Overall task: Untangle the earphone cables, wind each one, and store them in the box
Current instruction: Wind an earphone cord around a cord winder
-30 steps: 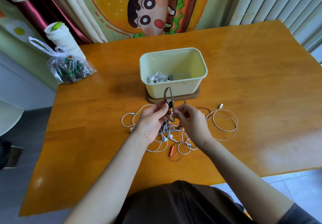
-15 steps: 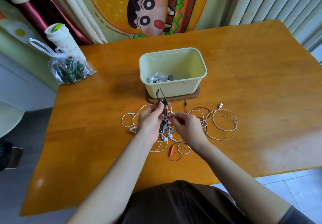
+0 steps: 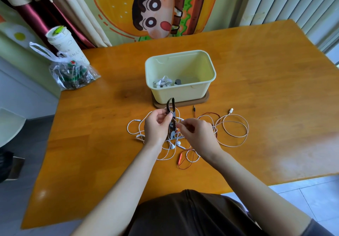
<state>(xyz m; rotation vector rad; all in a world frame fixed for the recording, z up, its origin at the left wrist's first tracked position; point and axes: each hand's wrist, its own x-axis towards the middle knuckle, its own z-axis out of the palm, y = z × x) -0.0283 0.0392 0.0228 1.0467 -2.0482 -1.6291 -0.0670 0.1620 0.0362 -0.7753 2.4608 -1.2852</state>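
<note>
black cable [image 3: 170, 106] stands upright, its looped end toward the box [image 3: 192, 92], pinched by left grip [image 3: 156, 125] and right grip [image 3: 199, 135].

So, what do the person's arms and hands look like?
The left hand and right hand wear no gloves, rings or watch. Both arms are bare past the elbow. Only a dark grey sleeve shows, on the right upper arm.

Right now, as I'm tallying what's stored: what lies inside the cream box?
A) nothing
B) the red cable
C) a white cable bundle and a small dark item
C: a white cable bundle and a small dark item lie in the cream box; the red cable is on the table.
</note>
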